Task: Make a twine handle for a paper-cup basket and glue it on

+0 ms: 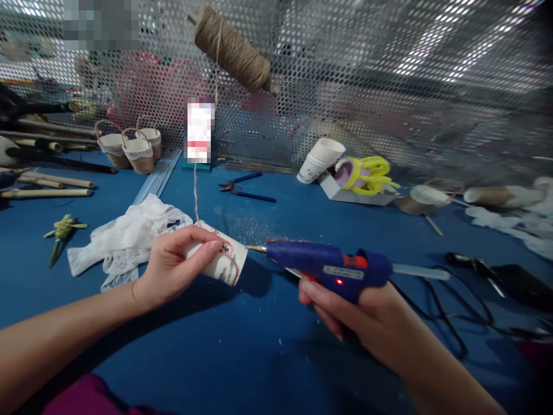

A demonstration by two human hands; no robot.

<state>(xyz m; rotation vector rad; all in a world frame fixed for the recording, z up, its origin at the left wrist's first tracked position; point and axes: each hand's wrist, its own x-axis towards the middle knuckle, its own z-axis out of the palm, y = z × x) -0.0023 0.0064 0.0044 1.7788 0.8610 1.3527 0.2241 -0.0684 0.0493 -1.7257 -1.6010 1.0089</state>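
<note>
A white printed paper cup [227, 268] lies on its side in my left hand [179, 262], thumb pressed on its wall. Brown twine [196, 193] comes down to the cup from above, and a length of it loops over the cup's side near the thumb. My right hand [358, 314] is wrapped round the handle of a blue hot glue gun [311, 259] with a lit red light and a clear glue stick in its back. The gun's metal nozzle points left, right at the cup's edge; whether it touches I cannot tell.
A twine spool [233, 49] hangs on the mesh panel. White lace [125, 236] lies left of the cup, near twine-wrapped baskets [140, 157]. Pliers [248, 187], stacked cups [322, 158] and yellow-handled scissors [367, 176] lie behind. The gun's black cord [449, 331] curls at right.
</note>
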